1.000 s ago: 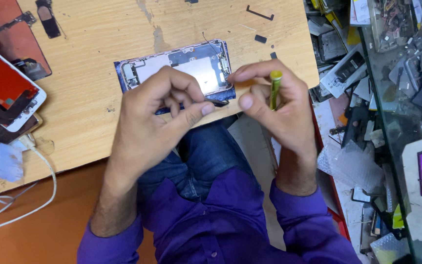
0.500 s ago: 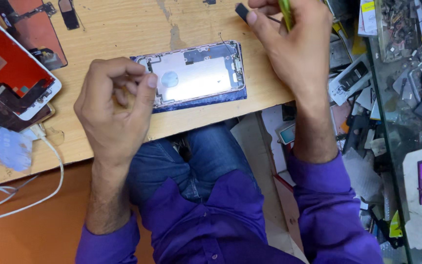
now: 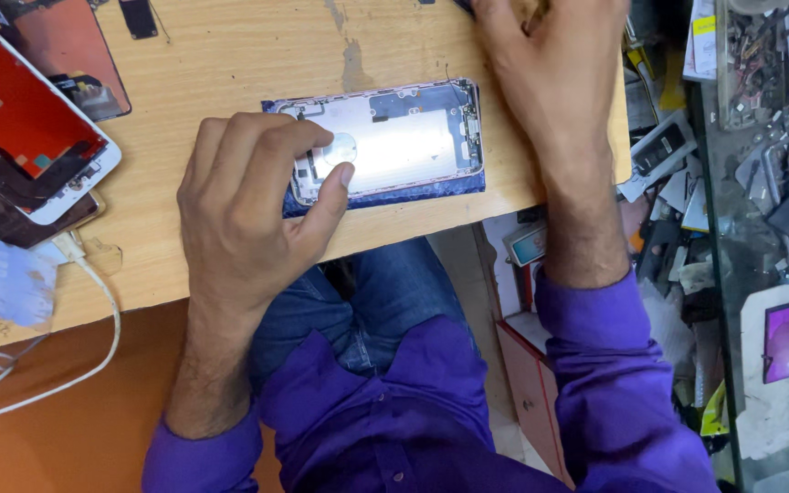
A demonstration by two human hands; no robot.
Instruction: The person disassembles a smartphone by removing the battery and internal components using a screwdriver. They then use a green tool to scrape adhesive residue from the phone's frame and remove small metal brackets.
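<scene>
My left hand (image 3: 248,205) pins the light, fragile phone housing (image 3: 385,146) near the table's front edge, fingertips pressing its left end, while my right hand (image 3: 554,73), perhaps empty, lies loosely curled at the far edge.

Wooden table (image 3: 230,64) bears opened phone housing (image 3: 394,146), red screen (image 3: 20,119), perhaps cable (image 3: 93,292).

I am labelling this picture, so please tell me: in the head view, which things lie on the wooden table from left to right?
Red-backed phone screen with white frame → white cable → left hand → opened silver phone housing on a blue mat → right hand, near the table's right end.
</scene>
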